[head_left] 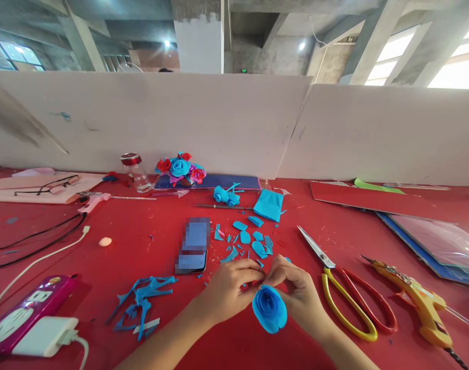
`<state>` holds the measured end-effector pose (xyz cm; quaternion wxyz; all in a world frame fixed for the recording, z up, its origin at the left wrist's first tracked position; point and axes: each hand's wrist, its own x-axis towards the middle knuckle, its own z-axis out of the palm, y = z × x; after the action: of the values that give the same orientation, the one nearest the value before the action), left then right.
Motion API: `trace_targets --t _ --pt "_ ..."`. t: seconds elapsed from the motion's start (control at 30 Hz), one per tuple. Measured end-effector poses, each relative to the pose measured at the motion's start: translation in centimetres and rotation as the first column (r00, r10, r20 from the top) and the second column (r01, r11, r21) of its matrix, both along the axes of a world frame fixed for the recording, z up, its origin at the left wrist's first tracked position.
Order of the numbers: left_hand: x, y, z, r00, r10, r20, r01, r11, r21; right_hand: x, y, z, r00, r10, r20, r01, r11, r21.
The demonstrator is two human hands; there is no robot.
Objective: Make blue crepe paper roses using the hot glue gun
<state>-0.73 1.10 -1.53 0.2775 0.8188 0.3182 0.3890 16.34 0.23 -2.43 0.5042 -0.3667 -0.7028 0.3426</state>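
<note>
Both hands pinched on a blue paper rose (269,308) — left hand (228,288) and right hand (299,293) hold it just above the red table (142,257), scissors (345,288) lying just right.

You've got red-and-yellow-handled steel scissors (329,263) lying beside a yellow plastic glue gun (415,295), with a flat dark phone (193,245) further left.

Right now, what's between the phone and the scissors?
Head view: loose blue petal cutouts on the red table. Left hand and right hand hold the paper rose nearer the camera.
</note>
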Motion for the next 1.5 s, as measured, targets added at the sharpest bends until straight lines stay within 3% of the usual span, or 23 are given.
trace_targets --t 0.5,0.9,1.2,1.5 --pt "0.0 0.0 -0.2 1.0 -0.009 -0.029 0.011 0.997 0.073 0.1 0.1 0.0 0.999 0.036 -0.024 -0.035 0.998 0.056" --pt "-0.3 -0.1 0.0 0.995 0.043 -0.089 -0.033 0.994 0.108 0.5 -0.2 0.5 0.994 0.1 0.038 -0.1 0.995 -0.007" --pt "-0.3 -0.2 0.0 0.994 0.019 -0.109 -0.009 0.996 0.094 0.2 -0.2 0.9 0.998 0.062 0.025 -0.063 0.997 0.052" --pt "-0.3 -0.1 -0.1 0.999 0.043 -0.033 -0.039 0.993 0.109 0.2 0.0 0.6 0.999 0.035 -0.007 -0.035 0.997 0.063"
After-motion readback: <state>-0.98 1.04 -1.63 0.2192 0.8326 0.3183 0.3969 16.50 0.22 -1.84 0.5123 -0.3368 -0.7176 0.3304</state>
